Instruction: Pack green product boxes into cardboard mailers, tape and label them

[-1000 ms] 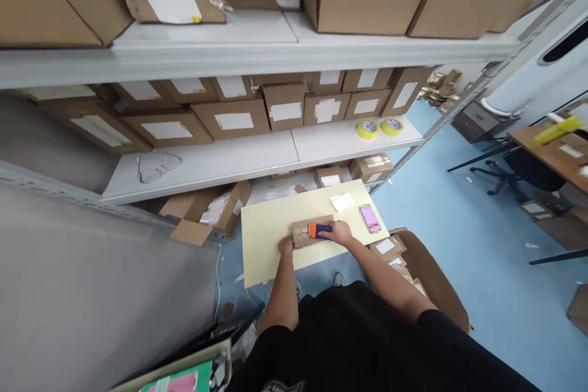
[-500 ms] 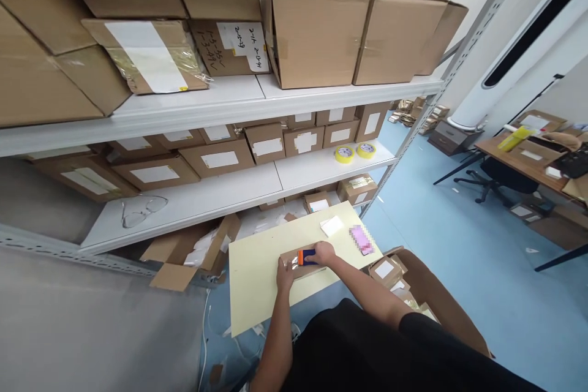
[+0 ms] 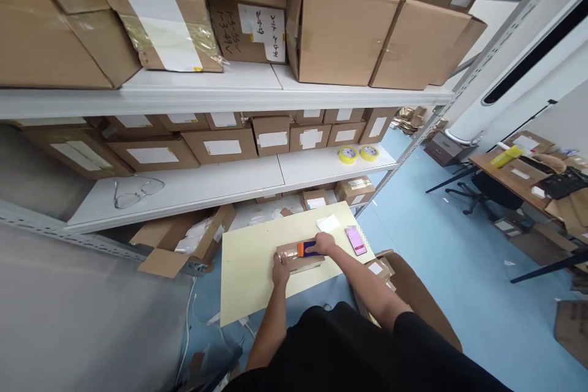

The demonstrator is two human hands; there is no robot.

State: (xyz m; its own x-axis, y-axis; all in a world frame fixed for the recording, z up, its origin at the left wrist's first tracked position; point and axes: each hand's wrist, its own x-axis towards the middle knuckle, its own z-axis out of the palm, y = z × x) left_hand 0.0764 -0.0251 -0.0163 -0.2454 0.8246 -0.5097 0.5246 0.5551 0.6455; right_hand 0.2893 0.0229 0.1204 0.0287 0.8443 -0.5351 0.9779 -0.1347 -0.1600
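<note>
A small cardboard box (image 3: 301, 263) lies on the pale yellow tabletop (image 3: 248, 275). My left hand (image 3: 280, 271) grips its left end, fingers around the corner. Closed around a blue and orange tape dispenser (image 3: 309, 248), my right hand (image 3: 325, 243) presses it against the top of the box. Shiny clear tape shows on the box between the dispenser and my left hand. White paper slips (image 3: 327, 223) lie behind my right hand, and a phone with a pink screen (image 3: 356, 240) lies to its right.
A shelf rack (image 3: 229, 180) with many cardboard boxes stands behind the table. On its middle shelf are two yellow tape rolls (image 3: 348, 155) and a pair of glasses (image 3: 138, 191). An open carton (image 3: 184, 245) sits at left, and a large carton (image 3: 413, 294) at right holds small boxes.
My view has shifted and tilted a little. More of the box's near side shows now. Both hands keep their holds, with the dispenser still on top of the box.
</note>
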